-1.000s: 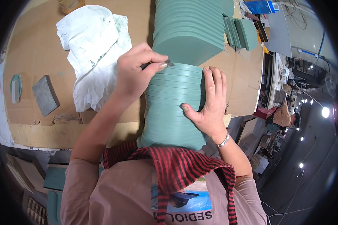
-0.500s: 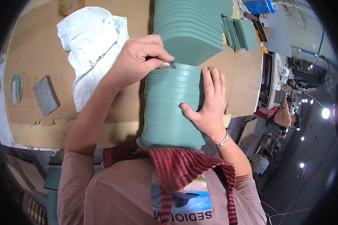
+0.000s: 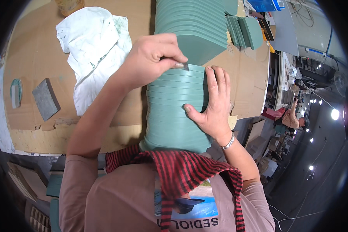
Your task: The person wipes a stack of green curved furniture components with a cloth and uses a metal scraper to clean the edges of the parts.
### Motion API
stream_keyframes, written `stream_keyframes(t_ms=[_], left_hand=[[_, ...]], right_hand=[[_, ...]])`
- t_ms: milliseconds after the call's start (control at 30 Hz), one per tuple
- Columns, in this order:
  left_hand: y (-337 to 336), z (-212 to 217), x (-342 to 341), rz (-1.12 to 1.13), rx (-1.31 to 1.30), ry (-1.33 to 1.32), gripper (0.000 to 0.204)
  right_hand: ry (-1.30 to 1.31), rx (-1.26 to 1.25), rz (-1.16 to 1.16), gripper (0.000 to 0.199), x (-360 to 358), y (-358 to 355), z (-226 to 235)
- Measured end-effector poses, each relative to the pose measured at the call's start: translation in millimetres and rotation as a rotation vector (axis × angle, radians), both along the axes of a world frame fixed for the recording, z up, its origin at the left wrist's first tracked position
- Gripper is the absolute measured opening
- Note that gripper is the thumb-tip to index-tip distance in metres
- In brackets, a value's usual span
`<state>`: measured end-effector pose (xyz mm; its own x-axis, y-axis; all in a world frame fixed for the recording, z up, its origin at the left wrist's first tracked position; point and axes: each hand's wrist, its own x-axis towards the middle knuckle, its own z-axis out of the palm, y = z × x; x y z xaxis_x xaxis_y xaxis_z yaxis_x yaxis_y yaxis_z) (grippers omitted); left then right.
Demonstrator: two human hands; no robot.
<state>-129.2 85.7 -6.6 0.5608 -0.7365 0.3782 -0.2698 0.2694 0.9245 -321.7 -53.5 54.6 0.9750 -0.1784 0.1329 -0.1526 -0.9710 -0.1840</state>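
A stack of curved green panels [image 3: 176, 116] stands in front of me, its banded edges facing up. My left hand [image 3: 152, 56] pinches a small dark scraper blade [image 3: 186, 66], whose pointed tip rests at the edge of the far-end panels. Most of that blade is hidden in the fingers. Flat against the right side of the stack lies my right hand [image 3: 216, 102], fingers stretched out and thumb spread over the bands. Just beyond is a larger row of similar green panels [image 3: 189, 29].
A crumpled white cloth [image 3: 92, 42] lies left of the stack on the cardboard-covered table [image 3: 31, 50]. Further left are a grey block [image 3: 46, 99] and a small oval pad [image 3: 16, 93]. A jar [image 3: 69, 5] stands at the back. More green pieces [image 3: 249, 33] lean at the far right.
My left hand has slid a little to the right along the far end of the stack, carrying the blade with it. My right hand stays on the stack's right side.
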Motion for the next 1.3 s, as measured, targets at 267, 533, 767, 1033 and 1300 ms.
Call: stream_keyframes(t_ms=[267,533,767,1033,1300], left_hand=[[43.8,-47.4,-31.6,0.181,0.055,0.257,0.017],[43.9,-60.8,-53.9,0.186,-0.045,0.612,0.017],[32.9,-65.7,-67.0,0.327,-0.191,0.654,0.016],[41.5,-63.3,-68.5,0.311,-0.06,0.444,0.019],[40.4,-54.4,-57.3,0.284,0.017,0.6,0.018]], right_hand=[[-0.01,0.021,0.009,0.098,1.0,-0.2,-0.7],[-0.003,0.011,0.013,0.097,1.3,0.6,-1.4],[0.004,0.005,0.014,0.096,-0.1,0.6,-1.8],[0.016,-0.004,0.022,0.096,0.7,0.4,-1.8],[0.01,-0.015,0.018,0.097,0.5,0.8,-3.6]])
